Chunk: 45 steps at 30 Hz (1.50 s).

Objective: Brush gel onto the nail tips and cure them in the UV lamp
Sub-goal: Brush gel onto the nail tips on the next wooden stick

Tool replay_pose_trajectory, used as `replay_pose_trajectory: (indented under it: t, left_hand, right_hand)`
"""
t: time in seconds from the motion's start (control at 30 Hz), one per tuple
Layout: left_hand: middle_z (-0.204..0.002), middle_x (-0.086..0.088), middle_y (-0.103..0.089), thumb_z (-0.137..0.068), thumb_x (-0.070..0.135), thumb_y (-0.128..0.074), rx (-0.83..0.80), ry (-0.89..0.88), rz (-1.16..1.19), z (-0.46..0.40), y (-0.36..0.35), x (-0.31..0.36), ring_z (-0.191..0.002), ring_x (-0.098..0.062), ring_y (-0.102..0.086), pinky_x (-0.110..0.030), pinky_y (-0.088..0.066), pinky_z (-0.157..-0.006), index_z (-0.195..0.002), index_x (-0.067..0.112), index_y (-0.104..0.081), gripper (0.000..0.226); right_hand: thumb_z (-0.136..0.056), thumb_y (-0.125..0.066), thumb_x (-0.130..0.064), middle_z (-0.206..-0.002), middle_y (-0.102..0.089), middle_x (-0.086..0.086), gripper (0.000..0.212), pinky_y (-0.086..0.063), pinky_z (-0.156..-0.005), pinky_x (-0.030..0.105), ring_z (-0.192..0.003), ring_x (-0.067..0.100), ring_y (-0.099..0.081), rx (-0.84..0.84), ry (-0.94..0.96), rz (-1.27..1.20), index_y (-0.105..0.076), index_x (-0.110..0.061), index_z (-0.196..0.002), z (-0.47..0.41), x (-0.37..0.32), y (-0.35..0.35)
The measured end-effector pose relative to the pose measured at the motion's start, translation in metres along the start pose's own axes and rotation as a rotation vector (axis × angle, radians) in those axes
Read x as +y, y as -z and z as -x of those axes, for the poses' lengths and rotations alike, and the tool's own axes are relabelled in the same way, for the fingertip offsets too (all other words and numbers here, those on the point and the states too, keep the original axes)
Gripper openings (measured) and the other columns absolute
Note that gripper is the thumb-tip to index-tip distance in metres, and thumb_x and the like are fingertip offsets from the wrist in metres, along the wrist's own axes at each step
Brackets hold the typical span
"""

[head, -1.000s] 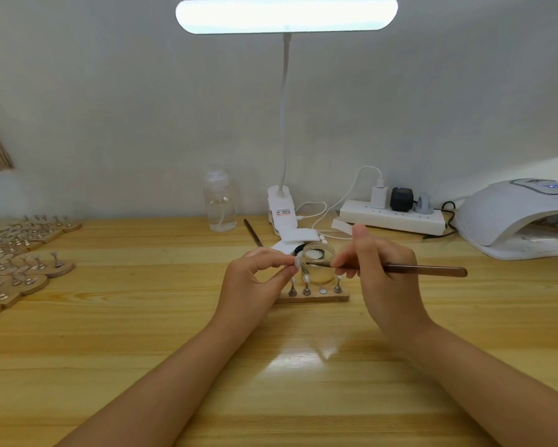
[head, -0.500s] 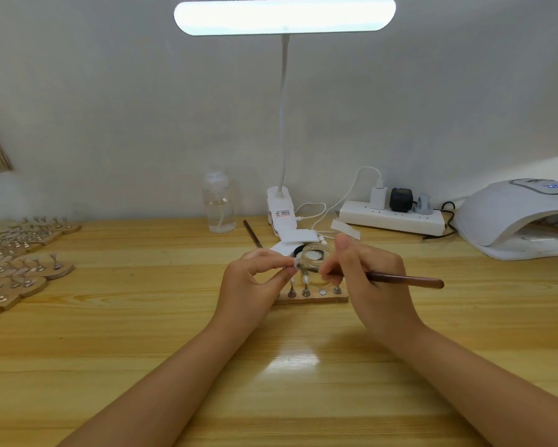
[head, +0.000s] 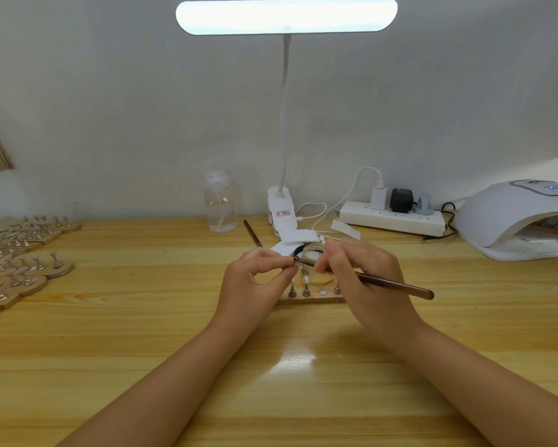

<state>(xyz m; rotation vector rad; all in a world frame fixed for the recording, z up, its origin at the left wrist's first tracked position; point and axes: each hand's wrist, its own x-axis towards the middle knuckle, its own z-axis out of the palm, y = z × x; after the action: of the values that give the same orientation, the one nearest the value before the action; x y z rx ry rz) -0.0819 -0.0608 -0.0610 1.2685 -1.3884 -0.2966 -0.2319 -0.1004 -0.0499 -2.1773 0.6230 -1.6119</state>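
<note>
My left hand (head: 255, 282) pinches a small clear nail tip on its stand (head: 298, 267) between thumb and forefinger, held just above a small wooden holder (head: 313, 296) that carries a few more stands. My right hand (head: 364, 279) grips a brown-handled brush (head: 397, 285), and the brush's bristle end touches the pinched nail tip. Directly behind the hands sits a clear glass gel jar (head: 313, 253), partly hidden by them. The white UV lamp (head: 522, 217) stands at the far right with its opening facing me.
Several wooden holders with nail-tip stands (head: 22, 262) lie along the left edge. At the back are a clear bottle (head: 219, 204), a clip-on desk lamp (head: 284, 208), a spare brush (head: 253, 233) and a white power strip (head: 393, 219) with cables.
My right hand tilted the brush so its handle end dropped lower to the right, and the bristle end moved left from the jar onto the nail tip in my left hand.
</note>
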Motion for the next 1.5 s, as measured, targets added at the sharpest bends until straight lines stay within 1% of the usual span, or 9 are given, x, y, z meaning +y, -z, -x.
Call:
replay_pose_trajectory:
  t: [0.13,0.3,0.47,0.7,0.83,1.03,1.2,1.37,1.5]
  left_hand:
    - [-0.079,0.007,-0.063,-0.074,0.008,-0.072,-0.001,-0.005,-0.019,0.0002,0.0000,0.0001,-0.083,-0.007,-0.059,-0.015,-0.046,-0.077,-0.074,0.038,-0.066,0.031]
    - [-0.080,0.005,-0.064,-0.073,0.007,-0.072,-0.010,0.006,-0.007,0.0003,-0.0003,0.0000,-0.085,-0.012,-0.059,-0.026,-0.048,-0.079,-0.074,0.036,-0.067,0.030]
    - [-0.082,0.003,-0.064,-0.073,0.008,-0.072,-0.010,0.014,-0.015,0.0000,0.0002,0.0009,-0.086,-0.012,-0.060,-0.021,-0.046,-0.080,-0.074,0.036,-0.066,0.029]
    - [-0.082,0.002,-0.063,-0.075,0.007,-0.071,-0.018,0.028,0.006,0.0008,-0.0001,0.0038,-0.084,-0.009,-0.058,-0.043,-0.051,-0.079,-0.077,0.031,-0.068,0.025]
    - [-0.082,0.002,-0.064,-0.075,0.007,-0.070,-0.021,0.015,-0.001,0.0006,0.0000,0.0029,-0.083,-0.009,-0.058,-0.036,-0.051,-0.078,-0.077,0.032,-0.068,0.026]
    - [-0.079,0.008,-0.064,-0.074,0.006,-0.071,-0.003,-0.027,-0.032,-0.0006,-0.0001,0.0008,-0.081,-0.003,-0.058,-0.007,-0.042,-0.075,-0.077,0.034,-0.067,0.028]
    - [-0.078,0.012,-0.063,-0.074,0.006,-0.071,-0.007,-0.030,-0.040,-0.0014,-0.0006,-0.0001,-0.082,-0.004,-0.058,-0.006,-0.040,-0.076,-0.077,0.035,-0.066,0.030]
    - [-0.079,0.012,-0.064,-0.074,0.006,-0.071,-0.007,-0.032,-0.036,-0.0012,-0.0002,-0.0004,-0.084,-0.005,-0.059,-0.008,-0.042,-0.077,-0.078,0.033,-0.067,0.028]
    - [-0.078,0.013,-0.063,-0.074,0.007,-0.071,-0.005,-0.033,-0.042,-0.0011,0.0000,0.0001,-0.082,-0.001,-0.058,-0.005,-0.040,-0.076,-0.075,0.038,-0.065,0.032]
  right_hand:
    - [-0.089,-0.038,-0.033,-0.053,-0.061,0.000,0.047,-0.046,-0.055,0.021,-0.054,0.008,-0.058,0.033,-0.022,-0.084,-0.064,-0.011,-0.056,0.0002,0.0003,0.0010]
    - [-0.090,-0.038,-0.031,-0.059,-0.061,-0.004,0.046,-0.047,-0.057,0.019,-0.061,0.006,-0.059,-0.010,0.019,0.016,-0.066,-0.010,-0.061,0.0007,0.0018,0.0004]
    - [-0.091,-0.037,-0.030,-0.059,-0.061,-0.007,0.046,-0.045,-0.059,0.017,-0.061,0.005,-0.058,0.031,0.045,0.010,-0.066,-0.009,-0.062,-0.0013,0.0004,0.0013]
    - [-0.091,-0.038,-0.029,-0.053,-0.062,0.000,0.048,-0.046,-0.056,0.026,-0.055,0.009,-0.058,0.048,0.052,0.006,-0.065,-0.010,-0.056,0.0002,0.0011,-0.0002]
    - [-0.091,-0.041,-0.028,-0.059,-0.063,-0.006,0.044,-0.047,-0.059,0.020,-0.061,0.005,-0.059,0.036,0.068,0.057,-0.068,-0.010,-0.060,0.0008,0.0016,-0.0010]
    - [-0.091,-0.040,-0.026,-0.062,-0.062,-0.008,0.042,-0.046,-0.061,0.018,-0.063,0.003,-0.058,0.063,0.086,0.062,-0.068,-0.010,-0.064,-0.0001,0.0003,-0.0003]
    - [-0.089,-0.037,-0.029,-0.055,-0.063,-0.003,0.048,-0.049,-0.055,0.028,-0.056,0.008,-0.060,0.080,0.020,-0.003,-0.066,-0.008,-0.056,0.0024,0.0023,-0.0002]
    - [-0.090,-0.038,-0.029,-0.063,-0.063,-0.010,0.044,-0.049,-0.060,0.023,-0.066,0.005,-0.061,0.045,0.026,0.024,-0.068,-0.009,-0.064,0.0014,0.0001,-0.0020]
    - [-0.088,-0.037,-0.032,-0.054,-0.059,-0.011,0.047,-0.046,-0.055,0.015,-0.055,0.005,-0.060,0.052,-0.031,-0.067,-0.065,-0.011,-0.056,0.0038,-0.0002,-0.0016]
